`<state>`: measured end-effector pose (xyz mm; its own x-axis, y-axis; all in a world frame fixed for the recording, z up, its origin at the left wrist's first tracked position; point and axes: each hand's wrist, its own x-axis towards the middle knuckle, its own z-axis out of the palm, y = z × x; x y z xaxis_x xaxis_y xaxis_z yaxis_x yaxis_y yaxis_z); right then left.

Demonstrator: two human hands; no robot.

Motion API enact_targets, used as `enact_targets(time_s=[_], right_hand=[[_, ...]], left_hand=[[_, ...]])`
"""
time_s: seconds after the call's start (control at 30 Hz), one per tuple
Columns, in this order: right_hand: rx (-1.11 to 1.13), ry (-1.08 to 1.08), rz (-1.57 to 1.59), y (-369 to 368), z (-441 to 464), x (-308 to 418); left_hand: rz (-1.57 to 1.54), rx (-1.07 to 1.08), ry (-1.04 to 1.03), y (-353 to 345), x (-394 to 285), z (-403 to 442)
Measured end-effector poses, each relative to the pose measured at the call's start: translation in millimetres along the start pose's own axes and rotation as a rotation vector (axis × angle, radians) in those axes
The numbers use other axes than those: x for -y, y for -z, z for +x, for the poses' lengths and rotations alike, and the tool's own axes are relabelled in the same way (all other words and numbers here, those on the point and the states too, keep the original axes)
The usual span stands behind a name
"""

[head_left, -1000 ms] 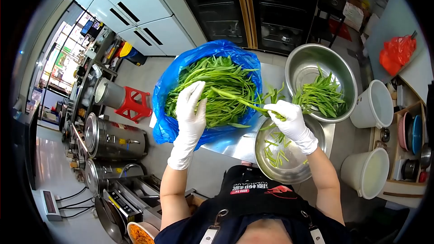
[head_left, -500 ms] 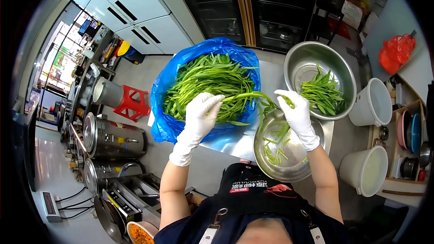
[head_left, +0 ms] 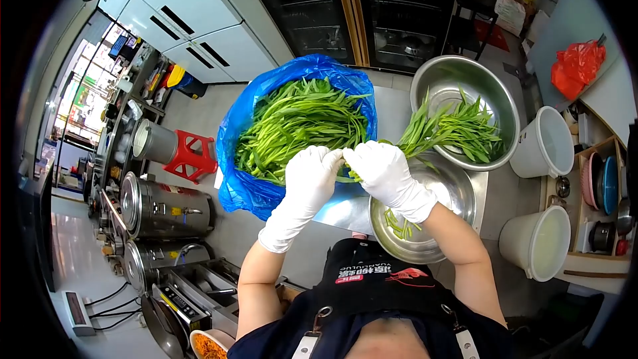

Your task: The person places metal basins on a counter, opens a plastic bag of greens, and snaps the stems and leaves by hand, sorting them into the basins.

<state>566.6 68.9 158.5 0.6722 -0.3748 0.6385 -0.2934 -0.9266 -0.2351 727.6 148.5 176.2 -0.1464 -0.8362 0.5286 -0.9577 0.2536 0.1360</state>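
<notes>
My left hand (head_left: 311, 176) and my right hand (head_left: 384, 171), both in white gloves, meet with closed fingertips in front of a blue plastic bag (head_left: 229, 159). They pinch a stalk of water spinach between them, mostly hidden by the gloves; leafy ends (head_left: 420, 126) stretch from behind my right hand toward the big steel bowl. Long uncut water spinach (head_left: 306, 116) fills the bag. Shorter leafy pieces (head_left: 472, 129) lie in the big steel bowl (head_left: 432, 70) at the right. Below my right wrist, a shallower steel bowl (head_left: 458, 193) holds short cut stems (head_left: 401, 226).
The bag and bowls stand on a steel table (head_left: 392, 103). Two white buckets (head_left: 545, 143) stand at the right. At the left are a red stool (head_left: 193, 156) and large steel pots (head_left: 166, 206). Fridges (head_left: 193, 20) line the back.
My right hand has moved left to meet my left hand, which shifted slightly right and down. The stalk stretched between them is now gathered at the fingertips, and leaves now extend toward the big bowl.
</notes>
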Motion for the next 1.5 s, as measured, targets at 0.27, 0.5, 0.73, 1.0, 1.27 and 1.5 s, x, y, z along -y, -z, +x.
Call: enact_targets(time_s=[0.27,0.5,0.73,1.0,1.27,1.5], right_hand=[[-0.309,-0.554,0.590,4,-13,-45],[-0.166,-0.942,1.018,50,-42,-83],[0.161,-0.781,0.863,46,-40,-47],[0.162,-0.769,0.963,22,-35,-38],[0.253,-1.075,1.356,27,-37,-44],[0.180,-1.018,1.222,23,-48,-39]], left_hand=[[-0.126,-0.138,0.039,5,14,-9],[-0.441,-0.148,0.455,19,54,-32],[-0.483,-0.140,0.484,21,54,-32],[-0.421,-0.161,0.339,21,36,-24],[-0.235,-0.222,0.203,16,33,-18],[-0.260,-0.211,0.110,13,23,-12]])
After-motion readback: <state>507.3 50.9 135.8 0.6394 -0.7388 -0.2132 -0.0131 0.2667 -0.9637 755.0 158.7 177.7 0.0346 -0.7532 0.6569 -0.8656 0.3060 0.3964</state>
